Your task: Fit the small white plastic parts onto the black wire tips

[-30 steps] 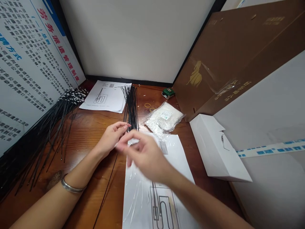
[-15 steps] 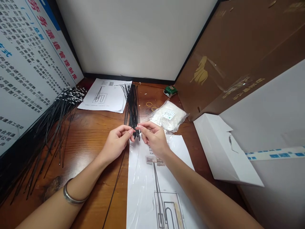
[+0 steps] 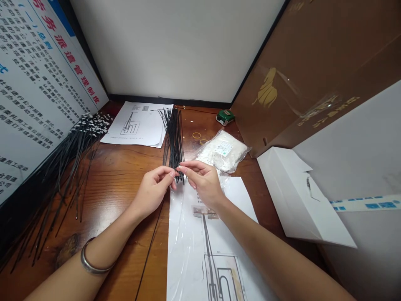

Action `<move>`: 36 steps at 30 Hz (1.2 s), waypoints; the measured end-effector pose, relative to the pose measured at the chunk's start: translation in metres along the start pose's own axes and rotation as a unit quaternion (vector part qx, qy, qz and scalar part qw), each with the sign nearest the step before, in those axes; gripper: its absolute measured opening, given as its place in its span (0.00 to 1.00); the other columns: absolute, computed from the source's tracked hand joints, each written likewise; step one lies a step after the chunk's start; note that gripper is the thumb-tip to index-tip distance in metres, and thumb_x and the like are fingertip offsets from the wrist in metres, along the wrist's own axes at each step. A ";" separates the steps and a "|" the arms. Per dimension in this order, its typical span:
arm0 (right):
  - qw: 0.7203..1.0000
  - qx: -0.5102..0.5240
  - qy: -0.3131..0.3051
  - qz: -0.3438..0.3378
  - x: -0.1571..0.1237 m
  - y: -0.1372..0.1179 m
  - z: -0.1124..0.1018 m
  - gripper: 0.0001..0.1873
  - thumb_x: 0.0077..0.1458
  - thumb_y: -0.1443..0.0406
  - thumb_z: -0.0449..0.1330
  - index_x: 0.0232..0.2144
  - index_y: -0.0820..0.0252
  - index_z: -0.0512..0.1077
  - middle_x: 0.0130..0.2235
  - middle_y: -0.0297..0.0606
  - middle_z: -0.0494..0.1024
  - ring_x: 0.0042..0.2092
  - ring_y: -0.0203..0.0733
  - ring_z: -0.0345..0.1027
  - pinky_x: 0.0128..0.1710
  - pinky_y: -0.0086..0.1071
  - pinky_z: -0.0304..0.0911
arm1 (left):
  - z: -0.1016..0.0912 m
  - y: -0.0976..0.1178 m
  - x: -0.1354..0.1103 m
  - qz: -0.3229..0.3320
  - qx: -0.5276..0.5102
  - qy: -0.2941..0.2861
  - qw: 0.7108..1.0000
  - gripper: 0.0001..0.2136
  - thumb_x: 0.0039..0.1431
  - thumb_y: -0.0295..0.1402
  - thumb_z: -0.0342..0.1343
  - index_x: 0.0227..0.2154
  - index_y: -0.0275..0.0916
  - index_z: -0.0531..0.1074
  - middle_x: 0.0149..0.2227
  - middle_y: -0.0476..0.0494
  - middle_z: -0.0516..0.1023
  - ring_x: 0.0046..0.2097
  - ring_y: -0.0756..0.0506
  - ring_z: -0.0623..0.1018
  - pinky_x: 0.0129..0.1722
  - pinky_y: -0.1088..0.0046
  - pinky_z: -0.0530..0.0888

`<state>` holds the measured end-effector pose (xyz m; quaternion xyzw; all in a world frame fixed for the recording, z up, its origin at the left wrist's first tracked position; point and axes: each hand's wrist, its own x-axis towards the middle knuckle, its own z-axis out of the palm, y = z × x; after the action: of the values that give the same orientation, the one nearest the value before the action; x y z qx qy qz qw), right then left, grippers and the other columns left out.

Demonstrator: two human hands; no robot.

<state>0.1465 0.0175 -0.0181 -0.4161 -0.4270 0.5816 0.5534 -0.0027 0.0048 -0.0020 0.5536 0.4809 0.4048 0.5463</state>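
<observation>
A metal bangle (image 3: pixel 94 261) circles the left wrist at the near edge of a wooden table (image 3: pixel 119 179). Beside it a drawing sheet in a clear plastic sleeve (image 3: pixel 191 246) lies flat, and a single black strand (image 3: pixel 149 247) runs along the sleeve's left side. Just beyond, the left hand (image 3: pixel 153 191) and right hand (image 3: pixel 204 184) meet fingertip to fingertip. Thumb and forefinger of each are pinched shut on the near tips of a bundle of black wires (image 3: pixel 174 133), though how many strands sit in the pinch cannot be told. The bundle lies on the table at its middle, reaching away from the hands and fanning at its far end. The wires look light, thin and springy, probably slick and quick to splay. The cut ends by the fingers seem the surest place to take one, in a fingertip pinch.

To the left lies a larger pile of tagged black wires (image 3: pixel 70 152), and to the right a white carton (image 3: pixel 294 196). Farther on are a bag of white parts (image 3: pixel 223 151), two rubber bands (image 3: pixel 196 135), a second drawing sheet (image 3: pixel 138 123) and a small green object (image 3: pixel 224 117). A printed notice board (image 3: pixel 37 83) and a brown cardboard box (image 3: pixel 313 71) flank the back wall
</observation>
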 end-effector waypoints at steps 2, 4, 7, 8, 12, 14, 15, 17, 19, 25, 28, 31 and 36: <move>1.000 -0.002 0.001 0.000 0.000 0.000 0.000 0.11 0.42 0.60 0.69 0.28 0.60 0.77 0.22 0.32 0.76 0.17 0.25 0.49 0.14 0.26 0.45 | 0.000 0.001 -0.001 -0.005 -0.013 -0.003 1.000 0.11 0.57 0.40 0.55 0.27 0.36 0.71 0.22 0.51 0.70 0.21 0.54 0.61 0.21 0.76 0.57; 1.000 -0.005 0.002 0.000 0.000 0.000 0.000 0.11 0.43 0.60 0.68 0.28 0.60 0.77 0.23 0.33 0.76 0.17 0.25 0.49 0.14 0.26 0.45 | 0.000 0.001 -0.001 -0.010 -0.024 -0.004 1.000 0.11 0.56 0.41 0.56 0.28 0.36 0.71 0.21 0.51 0.71 0.21 0.54 0.62 0.21 0.76 0.57; 1.000 -0.009 0.006 0.000 0.000 -0.001 0.001 0.11 0.42 0.60 0.68 0.28 0.59 0.77 0.25 0.34 0.77 0.18 0.26 0.50 0.15 0.26 0.45 | 0.001 0.002 -0.001 -0.017 -0.036 -0.002 0.999 0.11 0.54 0.41 0.58 0.30 0.37 0.71 0.20 0.51 0.71 0.20 0.54 0.63 0.20 0.76 0.57; 1.000 -0.012 0.007 -0.002 0.000 -0.001 0.001 0.10 0.42 0.60 0.68 0.28 0.59 0.77 0.25 0.33 0.76 0.18 0.26 0.50 0.15 0.26 0.46 | 0.001 0.002 -0.001 -0.019 -0.039 -0.002 0.999 0.11 0.54 0.40 0.58 0.31 0.37 0.71 0.20 0.51 0.71 0.20 0.54 0.64 0.21 0.77 0.57; 0.999 -0.044 0.000 -0.008 -0.001 -0.002 0.001 0.08 0.44 0.61 0.67 0.27 0.59 0.77 0.23 0.32 0.74 0.20 0.28 0.54 0.17 0.27 0.48 | 0.001 0.002 -0.001 -0.015 -0.045 0.003 0.999 0.10 0.54 0.39 0.58 0.32 0.36 0.71 0.21 0.51 0.73 0.21 0.54 0.64 0.21 0.77 0.58; 0.998 -0.054 -0.010 -0.009 -0.002 -0.002 0.001 0.07 0.45 0.61 0.67 0.28 0.59 0.77 0.24 0.32 0.74 0.22 0.29 0.57 0.19 0.27 0.51 | 0.001 0.002 -0.001 -0.013 -0.043 0.006 0.999 0.10 0.54 0.39 0.58 0.31 0.36 0.71 0.23 0.49 0.75 0.21 0.54 0.65 0.21 0.77 0.58; 0.998 -0.054 -0.014 -0.009 -0.002 -0.002 0.001 0.07 0.46 0.61 0.66 0.28 0.59 0.77 0.24 0.33 0.74 0.22 0.30 0.59 0.20 0.27 0.52 | 0.001 0.002 -0.001 -0.012 -0.040 0.006 0.999 0.10 0.54 0.39 0.58 0.31 0.36 0.72 0.25 0.48 0.76 0.22 0.54 0.65 0.21 0.77 0.58; 0.998 -0.054 -0.020 -0.011 -0.002 -0.001 0.000 0.08 0.45 0.61 0.66 0.28 0.59 0.77 0.25 0.33 0.75 0.23 0.30 0.61 0.21 0.27 0.54 | 0.001 0.002 -0.001 -0.009 -0.032 0.006 0.999 0.09 0.54 0.39 0.57 0.30 0.36 0.72 0.27 0.46 0.77 0.23 0.54 0.66 0.21 0.77 0.59; 0.998 -0.056 -0.024 -0.012 -0.002 -0.001 0.000 0.08 0.45 0.60 0.66 0.28 0.59 0.77 0.25 0.33 0.75 0.24 0.31 0.61 0.21 0.27 0.55 | 0.000 0.003 -0.002 -0.006 -0.026 0.006 1.000 0.09 0.55 0.38 0.57 0.29 0.36 0.72 0.28 0.46 0.77 0.24 0.53 0.67 0.21 0.77 0.59; 0.997 -0.071 -0.032 -0.011 -0.004 -0.003 0.001 0.09 0.45 0.60 0.66 0.29 0.60 0.76 0.24 0.33 0.74 0.23 0.31 0.62 0.19 0.27 0.54 | 0.001 0.005 -0.001 -0.005 -0.025 0.029 0.999 0.09 0.52 0.37 0.59 0.27 0.37 0.73 0.27 0.46 0.76 0.26 0.51 0.70 0.22 0.77 0.62; 0.997 -0.068 -0.032 -0.011 -0.004 -0.003 0.001 0.09 0.44 0.60 0.66 0.29 0.59 0.76 0.22 0.31 0.72 0.21 0.30 0.59 0.19 0.27 0.52 | 0.001 0.005 -0.001 -0.002 -0.026 0.037 0.999 0.08 0.52 0.37 0.59 0.27 0.37 0.74 0.26 0.46 0.77 0.25 0.51 0.70 0.23 0.76 0.63; 0.997 -0.069 -0.031 -0.002 -0.004 -0.003 0.001 0.10 0.43 0.60 0.67 0.28 0.60 0.75 0.19 0.29 0.70 0.19 0.29 0.56 0.17 0.27 0.49 | 0.001 0.004 -0.001 0.000 -0.029 0.037 0.999 0.08 0.51 0.37 0.59 0.26 0.37 0.74 0.26 0.46 0.77 0.25 0.51 0.70 0.23 0.76 0.63; 0.997 -0.067 -0.035 -0.002 -0.004 -0.002 0.000 0.11 0.43 0.60 0.67 0.28 0.60 0.75 0.20 0.30 0.72 0.18 0.28 0.54 0.16 0.26 0.48 | 0.001 0.003 -0.001 -0.004 -0.026 0.033 0.999 0.08 0.50 0.37 0.60 0.26 0.37 0.74 0.26 0.47 0.77 0.25 0.51 0.70 0.22 0.77 0.63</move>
<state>0.1469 0.0140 -0.0161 -0.4312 -0.4845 0.5648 0.5102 -0.0021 0.0040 0.0005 0.5235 0.4903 0.4331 0.5459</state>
